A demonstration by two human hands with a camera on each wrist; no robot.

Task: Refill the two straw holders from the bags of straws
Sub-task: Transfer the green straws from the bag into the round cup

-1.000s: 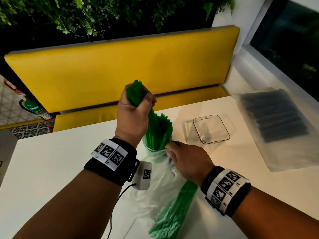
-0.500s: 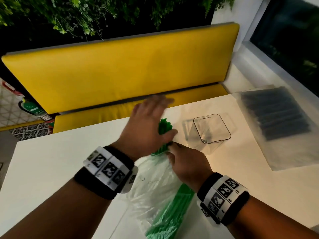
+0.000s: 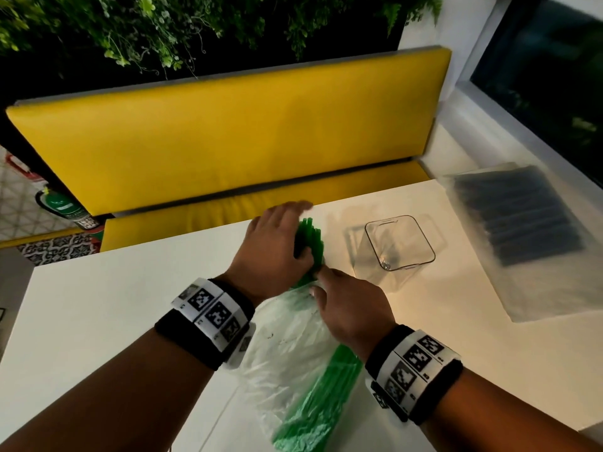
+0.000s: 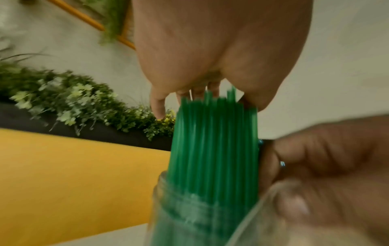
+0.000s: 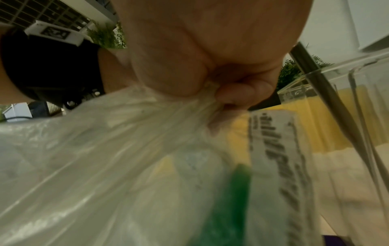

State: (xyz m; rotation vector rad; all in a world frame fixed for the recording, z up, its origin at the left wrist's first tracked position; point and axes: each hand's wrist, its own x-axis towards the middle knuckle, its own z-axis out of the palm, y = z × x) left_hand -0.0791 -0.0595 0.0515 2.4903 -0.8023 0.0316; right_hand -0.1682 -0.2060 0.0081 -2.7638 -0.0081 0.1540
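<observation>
a yellow bench point(image 3: 248, 132) stands behind the white table point(image 3: 98, 305), under hanging green foliage point(image 3: 163, 24).

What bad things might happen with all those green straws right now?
The left hand presses flat on the green straws standing in their round holder; an off-centre push might tip it. The right hand pinches the plastic bag right against it, so tugging could spill straws.
</observation>
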